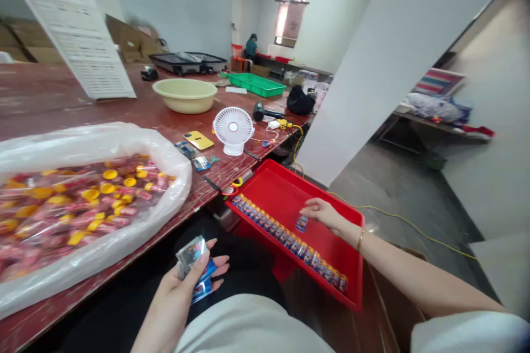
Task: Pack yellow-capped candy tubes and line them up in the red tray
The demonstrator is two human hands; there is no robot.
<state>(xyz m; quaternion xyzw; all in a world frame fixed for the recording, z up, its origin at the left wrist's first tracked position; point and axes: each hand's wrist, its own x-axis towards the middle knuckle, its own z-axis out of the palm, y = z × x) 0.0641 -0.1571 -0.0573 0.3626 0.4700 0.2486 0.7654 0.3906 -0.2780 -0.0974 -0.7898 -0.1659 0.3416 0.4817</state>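
Several flat, shiny blue printed sleeves (203, 281) are held in my left hand (176, 292), with the thumb pressed on top, above my lap. Over the red tray (285, 182) reaches my right hand (325, 214). Its fingers are pinched at the upper end of a small blue printed piece (302, 224); whether that is a flat sleeve or a wrapped bottle, I cannot tell. Along the tray's near side runs a row of small bottles (285, 236) with blue wraps and yellowish tops.
A big clear bag (165, 149) of pink, yellow-capped bottles lies on the red table (136, 113). Around it are a phone (198, 140), a white fan (234, 129), scissors (232, 190), a cream basin (185, 95) and a green tray (256, 85). A pillar (351, 66) rises beyond the red tray.
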